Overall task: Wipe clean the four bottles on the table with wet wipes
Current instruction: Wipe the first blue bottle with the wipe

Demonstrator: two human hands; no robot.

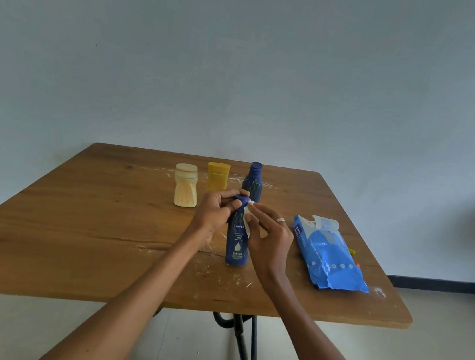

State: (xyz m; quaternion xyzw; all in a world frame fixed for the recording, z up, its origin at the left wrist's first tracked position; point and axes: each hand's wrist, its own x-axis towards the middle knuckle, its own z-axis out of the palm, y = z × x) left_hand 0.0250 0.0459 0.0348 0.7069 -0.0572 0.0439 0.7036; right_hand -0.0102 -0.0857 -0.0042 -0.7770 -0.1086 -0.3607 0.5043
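Observation:
A dark blue lotion bottle [238, 239] stands upright near the middle of the wooden table [75, 220]. My left hand [214, 211] grips its neck and cap from the left. My right hand [268, 234] presses a white wet wipe [249, 211] against the bottle's upper right side. Behind them stand a second dark blue bottle [253, 180], a yellow bottle [217, 176] and a cream-coloured bottle [186, 185] in a row. The blue wet-wipe pack [328, 257] lies to the right with its flap lifted.
White scratches and specks mark the tabletop around the bottles. The table's near edge runs across the frame above a black metal leg frame [243, 345]. A pale wall stands behind the table, with tiled floor to the right.

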